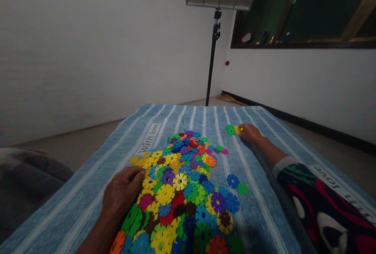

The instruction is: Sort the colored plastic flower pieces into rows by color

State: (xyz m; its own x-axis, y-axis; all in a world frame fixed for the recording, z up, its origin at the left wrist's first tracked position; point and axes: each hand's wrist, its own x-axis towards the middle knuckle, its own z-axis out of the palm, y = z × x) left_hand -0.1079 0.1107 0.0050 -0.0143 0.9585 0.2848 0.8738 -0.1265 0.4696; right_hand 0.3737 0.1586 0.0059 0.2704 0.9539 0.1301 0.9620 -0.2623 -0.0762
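Note:
A yellow plastic snowflake disc (237,130) is pinched in the fingers of my right hand (249,132), above the right side of the cloth. Against it is a green snowflake disc (230,129); whether the two are slotted together cannot be made out. At the left edge of a large heap of coloured snowflake discs (179,182), my left hand (123,185) rests with curled fingers. Its thumb and fingertips come up against yellow discs (138,161), and what lies under the fingers is hidden.
A blue and white striped cloth (188,115) covers the table. Loose blue (233,181) and green discs (242,188) lie right of the heap. Behind the table stands a lamp on a black pole (210,62). Grey fabric (32,183) is at the left.

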